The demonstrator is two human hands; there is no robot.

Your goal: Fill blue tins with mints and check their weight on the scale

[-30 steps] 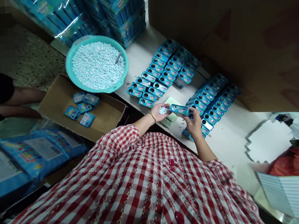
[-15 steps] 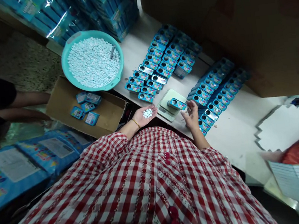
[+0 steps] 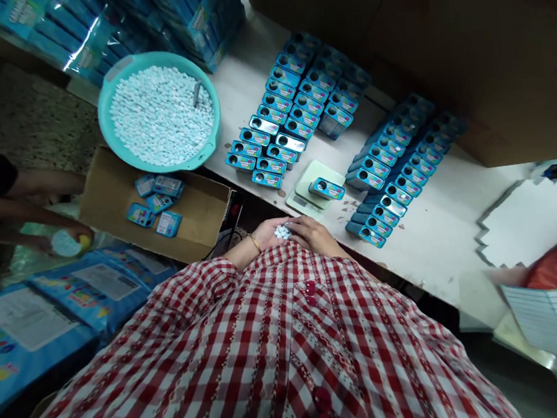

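Observation:
My left hand (image 3: 266, 234), with a gold bangle at its wrist, is cupped palm up around small white candies (image 3: 282, 232). Over the edge of that palm, my right hand (image 3: 311, 234) touches the candies with bent fingers; whether it grips any is too small to tell. On a pale green scale (image 3: 302, 196) beyond my hands stands one blue tin (image 3: 327, 188). Rows of blue tins with round openings stand left (image 3: 275, 117) and right (image 3: 387, 170) of the scale. A turquoise basin (image 3: 217, 139) full of the same candies is at the upper left.
An open cardboard box (image 3: 196, 235) holds several blue packs. Blue printed packages (image 3: 14, 319) lie at the left, near another person's hands (image 3: 78, 235). Wrapped blue stacks (image 3: 216, 15) stand behind the basin. A big cardboard box (image 3: 390, 42) rises behind the tins; white card sheets (image 3: 531, 220) lie right.
My right hand has moved left from beside the tin on the scale to the candies in my left palm. My left hand is closer to my body. Another person's hands have come into view at the left.

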